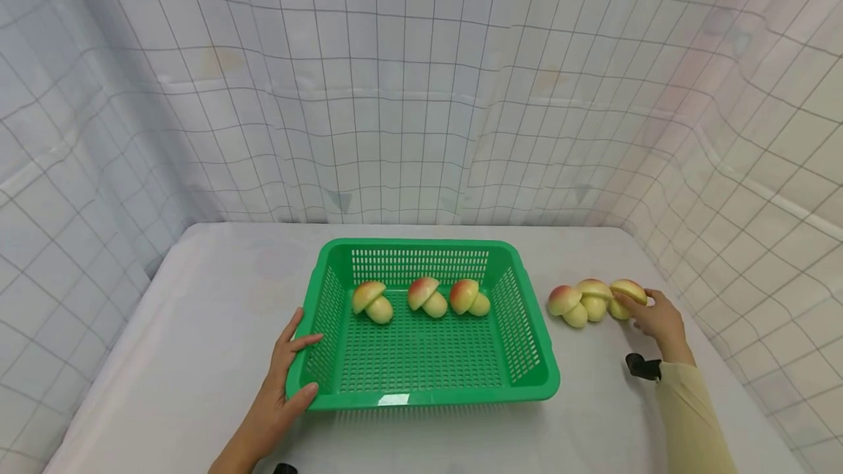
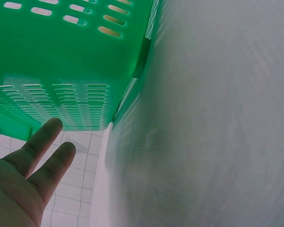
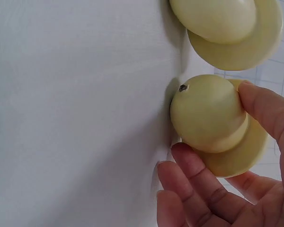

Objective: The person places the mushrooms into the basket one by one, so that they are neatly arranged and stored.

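My left hand (image 1: 276, 386) holds the left rim of a green plastic basket (image 1: 428, 399) near its front corner. Thumb and one finger reach over the rim; other fingers lie outside it, two of them extended in the left wrist view. Inside the basket, three mushroom-shaped pieces with red-yellow caps, left (image 1: 372, 302), middle (image 1: 427, 297) and right (image 1: 469, 297), lie in a row. On the table to the right, my right hand (image 1: 661, 322) pinches a toy mushroom (image 3: 208, 116) between thumb and fingers. Two more toy mushrooms, one nearer (image 1: 595, 300) and one farther left (image 1: 568, 304), lie beside it.
A white cloth covers the table (image 1: 197, 342) beneath everything. White grid-patterned curtains (image 1: 421, 93) hang behind the table and along both sides. A black wrist-worn device (image 1: 642, 366) sits by my right sleeve.
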### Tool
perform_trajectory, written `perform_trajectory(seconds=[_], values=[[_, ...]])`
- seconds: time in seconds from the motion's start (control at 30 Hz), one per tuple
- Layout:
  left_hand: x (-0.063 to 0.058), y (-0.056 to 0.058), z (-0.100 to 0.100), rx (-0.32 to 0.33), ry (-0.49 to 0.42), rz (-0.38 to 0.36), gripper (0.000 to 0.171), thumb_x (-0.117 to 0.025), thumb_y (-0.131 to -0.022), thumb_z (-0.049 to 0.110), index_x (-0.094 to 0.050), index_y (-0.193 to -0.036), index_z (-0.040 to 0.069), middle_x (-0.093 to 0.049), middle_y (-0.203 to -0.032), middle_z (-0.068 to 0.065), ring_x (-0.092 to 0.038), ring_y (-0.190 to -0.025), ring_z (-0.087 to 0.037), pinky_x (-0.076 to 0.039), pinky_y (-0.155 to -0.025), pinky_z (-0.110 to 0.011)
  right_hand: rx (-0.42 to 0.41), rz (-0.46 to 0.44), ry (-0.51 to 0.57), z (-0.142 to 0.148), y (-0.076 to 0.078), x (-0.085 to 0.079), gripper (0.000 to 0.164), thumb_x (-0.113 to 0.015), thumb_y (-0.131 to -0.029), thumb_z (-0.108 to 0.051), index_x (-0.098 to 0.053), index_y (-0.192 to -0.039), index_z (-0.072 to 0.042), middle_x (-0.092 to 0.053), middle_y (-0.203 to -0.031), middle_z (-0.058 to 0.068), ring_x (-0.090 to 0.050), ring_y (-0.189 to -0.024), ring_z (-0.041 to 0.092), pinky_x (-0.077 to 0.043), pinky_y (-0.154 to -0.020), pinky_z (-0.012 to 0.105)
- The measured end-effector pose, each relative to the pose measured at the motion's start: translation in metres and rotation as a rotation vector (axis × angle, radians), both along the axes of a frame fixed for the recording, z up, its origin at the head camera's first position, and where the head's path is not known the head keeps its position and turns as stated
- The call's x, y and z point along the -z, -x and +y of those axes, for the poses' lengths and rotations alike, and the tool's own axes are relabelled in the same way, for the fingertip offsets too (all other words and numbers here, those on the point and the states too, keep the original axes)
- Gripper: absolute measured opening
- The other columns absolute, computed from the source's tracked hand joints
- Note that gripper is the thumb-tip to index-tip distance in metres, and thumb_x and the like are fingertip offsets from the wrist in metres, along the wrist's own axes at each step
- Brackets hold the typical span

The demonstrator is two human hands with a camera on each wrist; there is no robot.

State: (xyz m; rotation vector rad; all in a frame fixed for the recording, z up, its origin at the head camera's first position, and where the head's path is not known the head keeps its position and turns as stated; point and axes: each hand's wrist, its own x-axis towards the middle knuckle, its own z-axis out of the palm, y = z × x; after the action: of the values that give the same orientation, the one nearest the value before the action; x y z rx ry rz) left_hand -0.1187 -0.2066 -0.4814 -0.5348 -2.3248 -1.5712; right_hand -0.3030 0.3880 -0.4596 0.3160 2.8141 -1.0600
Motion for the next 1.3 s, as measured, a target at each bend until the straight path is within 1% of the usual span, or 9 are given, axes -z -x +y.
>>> perform_trajectory(seconds=[0.17,0.27,0.6,0.83,0.97,1.07,1.17,1.2,1.3], values=[[-0.001,0.0,0.0,0.001,-0.001,0.008,0.057,-0.051,-0.087,-0.002,-0.036,-0.141,0.004,0.004,-0.157,-0.009,0.002,-0.142,-0.022,-0.017,-0.096,-0.015,0.055,0.018,0.115,0.002,-0.001,0.005,0.1,-0.057,-0.086,-0.058,-0.017,-0.143,0.014,-0.063,-0.096,0.021,-0.062,-0.069,0.016,-0.05,-0.062,0.031],[-0.002,-0.001,0.0,-0.002,-0.002,0.0,0.057,-0.051,-0.087,-0.002,-0.036,-0.141,0.004,0.004,-0.158,-0.007,0.002,-0.142,-0.021,-0.018,-0.096,-0.014,0.059,0.023,0.129,0.003,-0.002,0.004,0.1,-0.058,-0.086,-0.056,-0.016,-0.144,0.014,-0.065,-0.086,0.013,-0.061,-0.068,0.016,-0.05,-0.061,0.031],[-0.001,0.0,0.0,-0.006,-0.001,-0.026,0.056,-0.05,-0.088,-0.001,-0.035,-0.142,0.005,0.005,-0.158,-0.005,0.003,-0.142,-0.021,-0.018,-0.095,-0.013,0.094,0.065,0.122,0.001,-0.007,0.007,0.098,-0.06,-0.085,-0.056,-0.02,-0.144,0.012,-0.055,-0.113,0.032,-0.063,-0.068,0.014,-0.05,-0.061,0.03],[-0.002,0.0,0.0,-0.02,0.004,-0.037,0.056,-0.051,-0.088,0.0,-0.035,-0.142,0.005,0.004,-0.157,-0.008,0.002,-0.142,-0.02,-0.018,-0.095,-0.014,0.109,0.119,0.104,0.0,-0.01,0.003,0.097,-0.061,-0.085,-0.055,-0.022,-0.143,0.012,-0.054,-0.11,0.028,-0.064,-0.069,0.016,-0.048,-0.06,0.028],[-0.003,0.0,0.001,-0.014,-0.006,-0.038,0.056,-0.05,-0.088,-0.001,-0.035,-0.142,0.005,0.004,-0.158,-0.007,0.002,-0.142,-0.02,-0.019,-0.099,-0.023,0.12,0.13,0.041,0.003,-0.011,0.002,0.095,-0.059,-0.085,-0.057,-0.025,-0.142,0.011,-0.059,-0.105,0.025,-0.065,-0.068,0.017,-0.043,-0.063,0.032],[-0.002,0.0,0.0,-0.015,-0.008,-0.039,0.056,-0.05,-0.088,0.0,-0.035,-0.142,0.005,0.004,-0.158,-0.006,0.002,-0.142,-0.021,-0.019,-0.1,-0.024,0.124,0.151,0.007,0.004,-0.012,0.0,0.093,-0.057,-0.086,-0.058,-0.027,-0.142,0.011,-0.06,-0.105,0.026,-0.065,-0.07,0.021,-0.04,-0.064,0.035],[-0.001,0.001,-0.001,-0.014,-0.01,-0.036,0.056,-0.05,-0.088,0.0,-0.035,-0.142,0.005,0.004,-0.158,-0.003,0.002,-0.142,-0.022,-0.019,-0.1,-0.023,0.13,0.186,-0.011,0.002,-0.014,-0.004,0.091,-0.057,-0.086,-0.057,-0.03,-0.141,0.011,-0.06,-0.104,0.026,-0.064,-0.069,0.021,-0.04,-0.064,0.036],[-0.001,0.001,-0.001,-0.016,-0.007,-0.036,0.056,-0.05,-0.088,0.001,-0.035,-0.142,0.005,0.004,-0.158,-0.003,0.002,-0.142,-0.022,-0.018,-0.096,-0.016,0.133,0.196,-0.022,0.001,-0.015,-0.006,0.091,-0.057,-0.086,-0.057,-0.031,-0.141,0.01,-0.061,-0.103,0.026,-0.063,-0.068,0.02,-0.039,-0.064,0.036],[0.0,0.001,-0.001,-0.018,-0.006,-0.034,0.056,-0.051,-0.087,0.001,-0.036,-0.141,0.005,0.004,-0.158,-0.001,0.001,-0.142,-0.022,-0.019,-0.095,-0.014,0.137,0.217,-0.04,-0.001,-0.015,-0.012,0.089,-0.057,-0.086,-0.057,-0.033,-0.14,0.009,-0.063,-0.101,0.025,-0.06,-0.065,0.014,-0.039,-0.064,0.037]])
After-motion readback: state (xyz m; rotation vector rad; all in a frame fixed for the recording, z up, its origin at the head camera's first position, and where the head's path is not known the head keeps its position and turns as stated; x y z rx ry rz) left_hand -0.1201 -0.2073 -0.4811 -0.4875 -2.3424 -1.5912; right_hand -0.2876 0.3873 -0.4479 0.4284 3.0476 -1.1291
